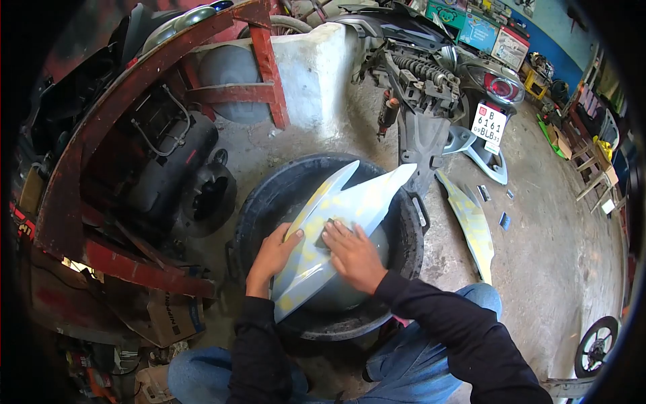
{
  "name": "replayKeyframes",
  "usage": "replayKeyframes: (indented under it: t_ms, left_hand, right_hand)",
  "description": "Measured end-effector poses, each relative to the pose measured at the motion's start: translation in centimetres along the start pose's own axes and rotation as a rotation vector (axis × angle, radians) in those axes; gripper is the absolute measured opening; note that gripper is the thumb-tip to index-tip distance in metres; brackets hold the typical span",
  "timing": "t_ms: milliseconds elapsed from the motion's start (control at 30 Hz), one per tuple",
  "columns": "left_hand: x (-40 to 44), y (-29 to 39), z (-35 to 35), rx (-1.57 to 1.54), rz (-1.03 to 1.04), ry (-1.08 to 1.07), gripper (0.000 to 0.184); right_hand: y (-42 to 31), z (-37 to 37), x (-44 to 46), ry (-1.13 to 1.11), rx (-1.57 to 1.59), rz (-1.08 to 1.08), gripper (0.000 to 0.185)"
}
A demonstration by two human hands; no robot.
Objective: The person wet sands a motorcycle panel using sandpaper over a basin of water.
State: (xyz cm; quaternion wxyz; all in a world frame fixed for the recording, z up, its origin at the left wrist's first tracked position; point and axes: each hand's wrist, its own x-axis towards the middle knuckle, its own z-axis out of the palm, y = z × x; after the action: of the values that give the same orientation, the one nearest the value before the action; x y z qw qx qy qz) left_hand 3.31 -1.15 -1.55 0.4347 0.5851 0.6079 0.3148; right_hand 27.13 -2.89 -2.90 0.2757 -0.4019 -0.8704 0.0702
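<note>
Left hand, half-curled, is gripping the panel by its edge; right hand, flattish, is holding what looks like a dark pad against it. Over the tub, the panel is pointing between one and two o'clock; hard pressing could be tipping it in.

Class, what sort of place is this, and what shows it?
Probably a motorcycle workshop: a partly stripped motorcycle, one body panel on the floor, and a similar panel held over a black tub.
</note>
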Motion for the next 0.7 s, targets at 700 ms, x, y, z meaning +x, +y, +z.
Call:
replayKeyframes:
  t_ms: [700]
  left_hand:
    - [-0.4,1.6,0.1,0.011,-0.063,-0.018,0.041]
  right_hand:
    - [2.2,1.6,0.8,-0.015,-0.014,0.054,0.048]
